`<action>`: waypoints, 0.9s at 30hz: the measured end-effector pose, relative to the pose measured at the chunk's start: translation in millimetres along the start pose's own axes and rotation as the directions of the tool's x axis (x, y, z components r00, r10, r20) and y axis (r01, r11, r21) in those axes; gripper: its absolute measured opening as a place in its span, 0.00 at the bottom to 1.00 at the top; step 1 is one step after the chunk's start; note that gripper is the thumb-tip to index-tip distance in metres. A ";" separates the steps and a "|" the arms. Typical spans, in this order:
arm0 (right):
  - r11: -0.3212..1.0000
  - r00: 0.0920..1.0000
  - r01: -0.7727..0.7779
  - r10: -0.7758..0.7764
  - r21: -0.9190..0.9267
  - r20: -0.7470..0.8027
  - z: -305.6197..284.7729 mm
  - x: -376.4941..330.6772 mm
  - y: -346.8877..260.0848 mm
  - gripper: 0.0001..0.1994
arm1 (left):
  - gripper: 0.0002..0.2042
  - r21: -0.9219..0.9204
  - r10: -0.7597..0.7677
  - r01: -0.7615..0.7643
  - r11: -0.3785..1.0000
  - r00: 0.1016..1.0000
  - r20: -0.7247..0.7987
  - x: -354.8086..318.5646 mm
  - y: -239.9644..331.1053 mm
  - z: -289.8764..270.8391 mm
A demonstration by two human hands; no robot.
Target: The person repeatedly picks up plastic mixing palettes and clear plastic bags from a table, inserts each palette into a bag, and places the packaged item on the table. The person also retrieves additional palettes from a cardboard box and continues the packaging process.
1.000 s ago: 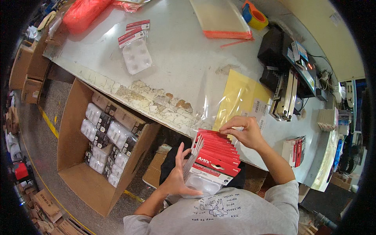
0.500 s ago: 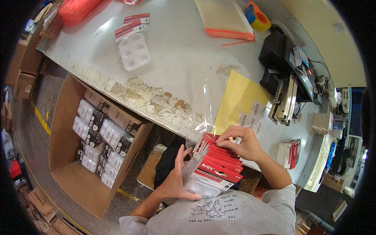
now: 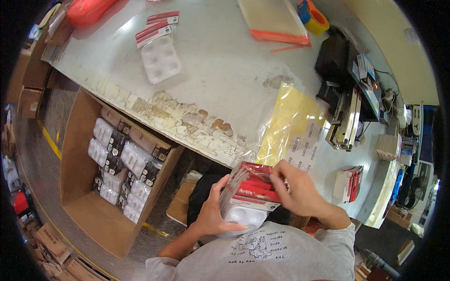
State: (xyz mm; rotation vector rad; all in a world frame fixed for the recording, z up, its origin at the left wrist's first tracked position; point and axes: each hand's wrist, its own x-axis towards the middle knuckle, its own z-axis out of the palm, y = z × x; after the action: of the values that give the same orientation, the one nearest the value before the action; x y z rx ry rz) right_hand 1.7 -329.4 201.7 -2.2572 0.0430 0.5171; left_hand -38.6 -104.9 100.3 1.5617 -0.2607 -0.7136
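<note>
My left hand [image 3: 211,213] grips the lower left side of a stack of white palette packs [image 3: 247,216] with red header cards, held upright against my front. Its thumb lies across the front palette and its fingers wrap behind. My right hand [image 3: 300,189] is at the right side of the red cards, fingers curled against their edge and slightly blurred. What those fingers pinch is hidden. Clear plastic film [image 3: 243,161] shines at the stack's far end and reaches over a yellow sheet [image 3: 283,124] on the table.
An open carton [image 3: 77,196] of packed white palettes stands left, below the worn table edge [image 3: 187,119]. On the table lie loose palette packs [image 3: 161,58], clear bags [image 3: 274,18], a tape roll [image 3: 313,18], barcode labels [image 3: 304,147], a black machine [image 3: 349,89] and another red-carded stack [image 3: 348,185].
My right hand has come down from the top of the cards to their right side. The fanned cards are closer together, and the stack stands more upright. The clear film has shifted.
</note>
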 end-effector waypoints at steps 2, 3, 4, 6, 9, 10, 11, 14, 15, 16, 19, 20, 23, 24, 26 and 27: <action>0.995 0.988 0.038 -0.051 -0.090 -0.143 20.0 3.8 1.2 0.05 | 0.58 0.079 0.020 -0.018 0.997 0.999 -0.026 -0.4 3.4 4.2; 0.986 0.981 0.000 -0.031 -0.165 -0.189 31.4 9.6 6.6 0.06 | 0.57 0.111 0.040 -0.037 0.993 0.999 -0.030 -0.8 5.9 6.0; 0.970 0.975 0.050 -0.099 -0.237 -0.198 41.8 15.1 14.1 0.06 | 0.56 0.139 0.036 -0.032 0.990 0.999 -0.026 -1.5 8.9 7.7; 0.937 0.988 0.047 -0.094 -0.347 -0.119 58.9 23.6 28.5 0.07 | 0.54 0.278 0.015 -0.015 0.961 1.000 0.002 -3.4 15.6 8.7; 0.855 0.898 0.263 -0.386 -0.448 -0.210 66.0 25.4 40.9 0.09 | 0.50 0.480 -0.040 0.023 0.877 0.999 0.025 -6.4 23.1 7.7; 0.869 0.861 0.363 -0.451 -0.336 -0.235 66.1 26.7 41.7 0.09 | 0.49 0.498 -0.036 0.018 0.867 0.999 0.027 -6.4 23.7 7.2; 0.845 0.793 0.482 -0.533 -0.232 -0.295 64.9 25.7 41.3 0.09 | 0.48 0.512 -0.040 0.023 0.859 0.999 0.022 -5.7 22.7 7.1; 0.800 0.750 0.597 -0.584 -0.063 -0.310 62.7 24.3 37.0 0.11 | 0.48 0.499 -0.084 0.063 0.864 0.996 0.020 -4.9 15.9 8.1; 0.801 0.763 0.598 -0.579 -0.028 -0.287 62.9 25.4 36.5 0.11 | 0.49 0.514 -0.063 0.051 0.856 0.998 0.007 -3.8 13.1 8.6; 0.821 0.788 0.570 -0.550 -0.009 -0.277 62.8 24.5 36.7 0.11 | 0.50 0.459 -0.098 0.095 0.883 0.995 -0.017 -3.1 10.8 10.4; 0.844 0.816 0.537 -0.517 0.005 -0.259 63.2 24.5 43.7 0.10 | 0.51 0.303 -0.092 0.121 0.945 0.990 -0.109 -0.9 9.2 13.1; 0.828 0.797 0.560 -0.544 -0.016 -0.262 63.3 25.5 46.8 0.09 | 0.50 0.280 -0.077 0.107 0.954 0.991 -0.113 -0.3 10.7 12.8; 0.695 0.681 0.718 -0.713 -0.036 -0.168 60.0 24.5 54.5 0.08 | 0.48 0.396 -0.125 0.138 0.908 0.990 -0.057 -0.8 17.6 8.8; 0.636 0.629 0.771 -0.767 -0.021 -0.126 58.5 23.1 56.1 0.08 | 0.46 0.438 -0.157 0.161 0.884 0.986 -0.046 -1.5 18.7 7.7; 0.591 0.587 0.800 -0.806 -0.101 -0.067 54.3 19.4 58.2 0.13 | 0.44 0.506 -0.175 0.159 0.848 0.984 -0.017 -2.0 17.1 5.0; 0.571 0.569 0.809 -0.820 -0.140 -0.055 51.7 19.1 60.1 0.16 | 0.43 0.517 -0.164 0.152 0.842 0.986 -0.022 -2.3 14.8 3.6</action>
State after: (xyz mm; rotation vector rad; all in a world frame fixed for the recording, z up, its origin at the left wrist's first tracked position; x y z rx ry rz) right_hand -10.7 -330.2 121.1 -2.0930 -0.9682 -0.1365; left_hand -38.8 -108.6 115.3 2.1115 -0.3661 -0.8346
